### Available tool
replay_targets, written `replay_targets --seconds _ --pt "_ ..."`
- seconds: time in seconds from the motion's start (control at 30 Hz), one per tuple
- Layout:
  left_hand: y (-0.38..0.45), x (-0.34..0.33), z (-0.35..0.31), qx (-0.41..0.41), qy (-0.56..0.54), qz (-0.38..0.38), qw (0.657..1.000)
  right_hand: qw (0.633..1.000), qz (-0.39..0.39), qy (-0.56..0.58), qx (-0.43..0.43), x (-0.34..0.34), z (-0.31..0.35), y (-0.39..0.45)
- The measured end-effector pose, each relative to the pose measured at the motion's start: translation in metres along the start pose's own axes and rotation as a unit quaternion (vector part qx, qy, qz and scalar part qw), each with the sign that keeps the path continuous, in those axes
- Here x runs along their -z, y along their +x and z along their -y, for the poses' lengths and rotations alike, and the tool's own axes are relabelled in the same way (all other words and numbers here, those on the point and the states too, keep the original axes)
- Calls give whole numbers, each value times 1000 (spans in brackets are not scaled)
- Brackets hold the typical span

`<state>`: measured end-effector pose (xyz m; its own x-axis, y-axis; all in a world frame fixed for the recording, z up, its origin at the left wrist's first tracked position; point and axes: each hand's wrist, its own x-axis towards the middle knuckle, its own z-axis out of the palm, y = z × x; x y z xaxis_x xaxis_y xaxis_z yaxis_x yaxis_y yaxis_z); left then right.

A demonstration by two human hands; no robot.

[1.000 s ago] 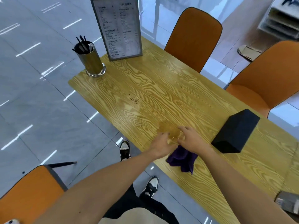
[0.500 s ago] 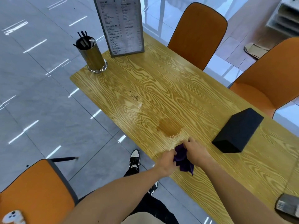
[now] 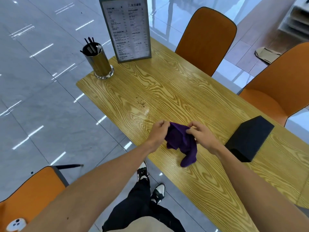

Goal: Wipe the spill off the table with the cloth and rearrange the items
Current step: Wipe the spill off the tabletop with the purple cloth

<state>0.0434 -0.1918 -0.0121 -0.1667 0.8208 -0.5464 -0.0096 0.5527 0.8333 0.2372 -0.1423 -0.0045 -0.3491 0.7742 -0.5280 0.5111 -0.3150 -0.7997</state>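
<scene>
Cloth (image 3: 179, 139) is hanging just above the surface (image 3: 209, 185), beside the black box (image 3: 249, 139); my left hand (image 3: 158, 131) and right hand (image 3: 201, 134) are each pinching its top edge. I'm judging a flat fold will be wiping best.

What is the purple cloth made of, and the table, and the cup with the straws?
Purple cloth: soft fabric, matte; it droops in folds. Table: wood-look top, glossy; bold grain and glare, possibly laminate. Straw cup: looks like shiny metal, mirror-like base.
</scene>
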Motion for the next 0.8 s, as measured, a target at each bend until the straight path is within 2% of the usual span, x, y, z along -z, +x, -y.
replay_targets --seconds 0.13,0.23,0.43,0.6,0.7,0.8 --pt "16 22 -40 -49 1 -24 998 996 59 63 -24 1 31 9" --pt "23 35 -66 -115 7 -30 993 994 90 59 -5 1 56 14" --pt "30 47 -111 -272 152 -57 949 994 41 23 98 -3 107 25" --pt "37 59 -146 -347 268 -82 895 985 43 5 165 -1 133 36" --pt "46 66 -163 -358 248 -92 895 981 -6 7 194 -2 147 44" --pt "56 71 -176 -348 222 -82 907 982 -65 12 177 1 160 52"
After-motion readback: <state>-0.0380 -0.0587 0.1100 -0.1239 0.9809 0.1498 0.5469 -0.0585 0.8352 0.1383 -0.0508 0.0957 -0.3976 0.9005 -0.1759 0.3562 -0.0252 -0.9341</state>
